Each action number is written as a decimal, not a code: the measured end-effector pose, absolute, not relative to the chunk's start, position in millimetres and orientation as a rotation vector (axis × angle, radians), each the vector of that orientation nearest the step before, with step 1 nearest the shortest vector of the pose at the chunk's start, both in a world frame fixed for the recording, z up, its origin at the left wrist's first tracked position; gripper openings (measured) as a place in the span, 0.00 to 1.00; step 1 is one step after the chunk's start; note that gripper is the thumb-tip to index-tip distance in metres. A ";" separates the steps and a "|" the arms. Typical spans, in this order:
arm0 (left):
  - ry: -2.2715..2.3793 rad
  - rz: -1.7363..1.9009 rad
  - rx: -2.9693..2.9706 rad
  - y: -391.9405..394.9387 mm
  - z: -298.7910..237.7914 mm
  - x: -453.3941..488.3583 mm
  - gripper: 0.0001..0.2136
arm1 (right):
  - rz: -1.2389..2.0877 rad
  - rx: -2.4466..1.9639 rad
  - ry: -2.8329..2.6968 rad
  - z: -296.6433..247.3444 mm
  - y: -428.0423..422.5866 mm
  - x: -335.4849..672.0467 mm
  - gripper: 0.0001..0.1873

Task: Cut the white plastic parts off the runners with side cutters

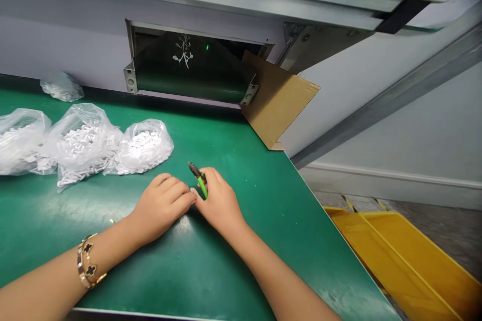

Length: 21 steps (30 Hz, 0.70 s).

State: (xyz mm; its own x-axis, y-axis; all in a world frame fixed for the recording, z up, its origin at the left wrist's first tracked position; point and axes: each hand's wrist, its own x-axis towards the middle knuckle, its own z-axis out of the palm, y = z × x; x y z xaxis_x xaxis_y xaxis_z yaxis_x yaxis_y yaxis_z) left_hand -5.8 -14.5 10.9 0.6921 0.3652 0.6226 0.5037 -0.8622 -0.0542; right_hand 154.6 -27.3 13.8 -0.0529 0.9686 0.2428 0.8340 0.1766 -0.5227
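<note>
Mid-surface [188,271], the right hand [220,203] grips green-handled cutters [199,179]. The left hand [163,205] has its fingers curled shut against them, perhaps pinching a small part. This looks like a trimming step that calls for steady alignment.

no readable text, no labels, numbers

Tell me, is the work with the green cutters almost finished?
Hard to say. Looks done: three bags of white parts lie filled near the left hand. In hand: the right hand grips the green cutters. Likely left: a white piece waits on the belt.
</note>
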 end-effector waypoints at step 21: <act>-0.607 -0.611 -2.573 -19.0 10.4 1.2 0.09 | 0.150 -1.730 -2.133 8.0 -30.1 151.2 0.10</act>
